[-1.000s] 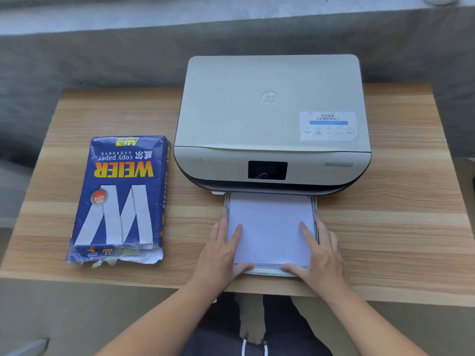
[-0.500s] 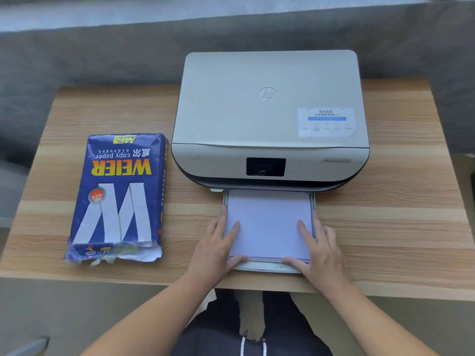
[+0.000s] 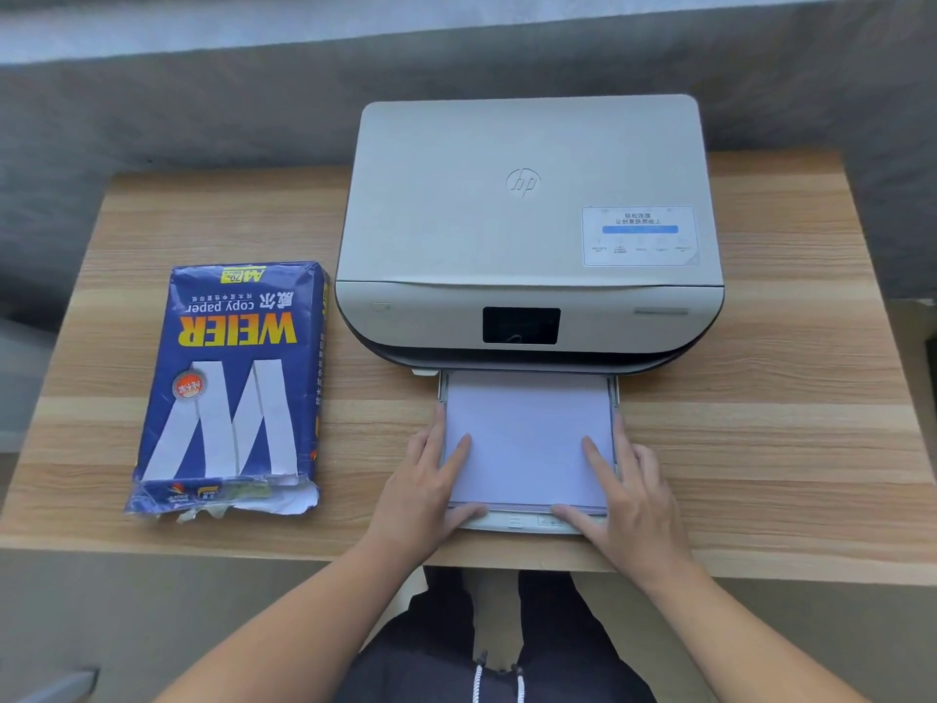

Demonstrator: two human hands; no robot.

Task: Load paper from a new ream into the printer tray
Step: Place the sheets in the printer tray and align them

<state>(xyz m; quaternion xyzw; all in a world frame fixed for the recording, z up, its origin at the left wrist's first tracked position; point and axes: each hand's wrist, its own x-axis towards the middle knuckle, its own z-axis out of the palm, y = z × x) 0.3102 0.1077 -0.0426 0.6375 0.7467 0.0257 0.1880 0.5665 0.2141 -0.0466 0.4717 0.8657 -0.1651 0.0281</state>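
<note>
A white printer (image 3: pixel 527 220) stands at the back middle of the wooden table. Its paper tray (image 3: pixel 514 523) is pulled out toward me, and a stack of white paper (image 3: pixel 527 438) lies in it. My left hand (image 3: pixel 428 487) lies flat on the stack's left side, thumb at the paper's near edge. My right hand (image 3: pixel 626 492) mirrors it on the right side, thumb also at the near edge. Left of the printer lies the blue ream pack (image 3: pixel 233 383), its near end torn open.
The wooden table (image 3: pixel 791 438) ends just in front of the tray, with my dark-clothed lap below its front edge. A grey wall and ledge run behind the printer.
The paper stack and both hands have slid a little farther toward the printer, so more of the tray's front lip shows. The camera view has shifted slightly.
</note>
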